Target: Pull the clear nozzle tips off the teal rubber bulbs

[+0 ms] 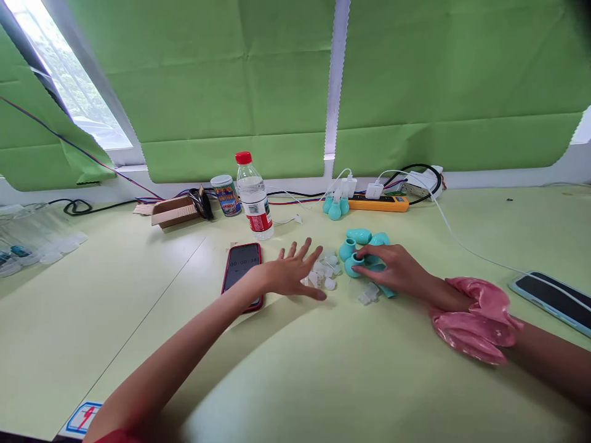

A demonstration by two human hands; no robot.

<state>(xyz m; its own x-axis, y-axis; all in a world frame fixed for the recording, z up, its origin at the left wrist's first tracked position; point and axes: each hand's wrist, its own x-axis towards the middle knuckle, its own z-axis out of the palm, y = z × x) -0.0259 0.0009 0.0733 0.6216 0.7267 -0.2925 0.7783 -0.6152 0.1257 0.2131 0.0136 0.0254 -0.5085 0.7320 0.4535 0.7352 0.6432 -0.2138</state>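
Note:
My left hand [292,275] is open, its fingers spread over a small heap of translucent white plastic pieces [329,266]. Between the thumb and fingers of my right hand [388,266] is a small turquoise vase-shaped piece with a round opening [353,266]. Another turquoise piece of that shape [347,248] stands just behind it. More turquoise pieces [359,235] lie around my right hand, some partly hidden by it. Below the fingers lies a clear plastic piece [369,294]. A pink scrunchie [478,320] is around my right wrist.
A phone showing a timer [241,264] lies beside my left forearm. Behind stand a water bottle [256,203], a can [226,195] and a cardboard box [174,211]. An orange power strip [378,203] has chargers plugged in; a white cable runs to another phone [554,298].

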